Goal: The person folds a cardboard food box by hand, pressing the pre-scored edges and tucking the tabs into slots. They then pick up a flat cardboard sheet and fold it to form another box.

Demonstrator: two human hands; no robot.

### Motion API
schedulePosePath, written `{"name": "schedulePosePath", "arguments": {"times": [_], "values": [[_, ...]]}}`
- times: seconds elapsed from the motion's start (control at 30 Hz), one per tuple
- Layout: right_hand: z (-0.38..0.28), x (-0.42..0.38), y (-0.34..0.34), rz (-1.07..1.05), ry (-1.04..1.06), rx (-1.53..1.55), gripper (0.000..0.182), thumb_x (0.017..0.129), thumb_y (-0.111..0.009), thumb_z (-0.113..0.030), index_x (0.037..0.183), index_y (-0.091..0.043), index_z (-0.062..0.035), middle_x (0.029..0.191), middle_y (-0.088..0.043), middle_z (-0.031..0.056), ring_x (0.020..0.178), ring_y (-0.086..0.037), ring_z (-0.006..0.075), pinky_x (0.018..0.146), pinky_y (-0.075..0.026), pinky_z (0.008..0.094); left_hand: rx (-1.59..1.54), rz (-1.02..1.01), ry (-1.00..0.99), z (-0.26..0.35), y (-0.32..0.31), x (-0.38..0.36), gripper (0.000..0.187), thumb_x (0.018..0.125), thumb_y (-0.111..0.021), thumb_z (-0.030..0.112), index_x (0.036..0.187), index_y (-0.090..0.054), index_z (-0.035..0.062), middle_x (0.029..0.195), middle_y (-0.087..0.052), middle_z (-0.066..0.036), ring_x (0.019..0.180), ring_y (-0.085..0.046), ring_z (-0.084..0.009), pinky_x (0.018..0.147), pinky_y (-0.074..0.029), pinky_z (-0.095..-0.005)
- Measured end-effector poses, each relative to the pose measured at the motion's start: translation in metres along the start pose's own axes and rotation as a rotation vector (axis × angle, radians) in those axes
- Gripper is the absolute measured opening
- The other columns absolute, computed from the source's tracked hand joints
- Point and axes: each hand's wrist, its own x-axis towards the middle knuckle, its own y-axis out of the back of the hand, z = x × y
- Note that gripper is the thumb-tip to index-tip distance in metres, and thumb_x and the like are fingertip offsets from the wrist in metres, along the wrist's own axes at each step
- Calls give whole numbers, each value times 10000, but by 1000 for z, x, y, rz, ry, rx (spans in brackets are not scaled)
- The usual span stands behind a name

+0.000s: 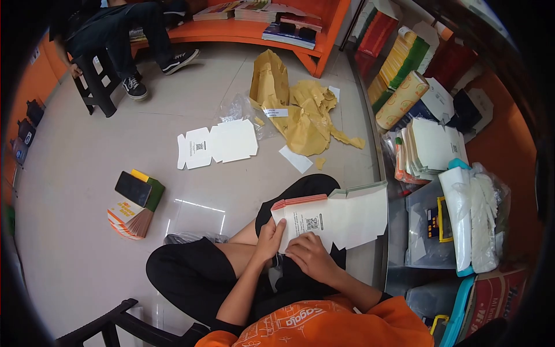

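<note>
A stack of flat white die-cut cartons (pixel 352 217) with a printed code and red and green edges lies over the lap. My left hand (pixel 269 238) is closed on the stack's left edge, thumb on top. My right hand (pixel 309 254) rests at the near edge of the same stack, its fingers bent together against the cardboard; whether they grip a sheet cannot be made out. One flat white carton (pixel 231 142) lies apart on the floor ahead.
Torn brown paper (pixel 306 124) and clear plastic lie ahead. A phone (pixel 133 188) sits on folded cartons at the left. Stacked cartons (pixel 436 144) and a plastic bin (pixel 422 248) stand right. Another person (pixel 130 43) sits on a black stool (pixel 97 87).
</note>
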Motion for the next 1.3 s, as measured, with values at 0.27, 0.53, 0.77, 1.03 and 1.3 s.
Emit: {"name": "schedulePosePath", "arguments": {"times": [0.27, 0.53, 0.77, 1.03, 1.3], "values": [[11, 26, 5, 138, -360, 89, 537, 711, -802, -261, 1066, -486, -10, 1021, -411, 137, 978, -473, 314, 845, -425, 403, -245, -13, 132, 4, -4, -5, 329, 995, -459, 263, 1164, -545, -6, 858, -647, -59, 772, -584, -86, 702, -480, -247], [13, 3, 26, -28, -92, -19, 576, 698, -805, -338, 1111, -541, -34, 1181, -438, 149, 1073, -454, 327, 924, -418, 396, -219, -25, 139, 1, -2, 5, 335, 994, -452, 247, 1191, -531, -13, 957, -638, -68, 837, -579, -95, 731, -476, -252], [-2, -26, 33, -29, -63, -298, 418, 697, -733, -112, 1083, -617, -4, 1102, -548, 114, 1082, -507, 267, 905, -462, 367, -270, 5, 192, 8, -5, 3, 346, 994, -453, 238, 1204, -522, -28, 974, -649, -74, 846, -594, -113, 747, -481, -266], [9, -11, 45, 12, -81, -102, 176, 756, -655, -11, 929, -650, 15, 904, -629, 118, 782, -613, 267, 730, -523, 370, -35, 9, 12, 10, 4, 5, 341, 996, -445, 237, 1183, -529, -35, 909, -681, -140, 815, -637, -151, 735, -493, -294], [34, 25, 43, 60, -480, -257, 679, 641, -834, -273, 1175, -463, -74, 1089, -393, 131, 985, -408, 318, 837, -342, 437, 106, -1, -29, 4, 7, 4, 330, 983, -472, 241, 1159, -541, -29, 891, -677, -158, 808, -652, -174, 728, -496, -302]]}}
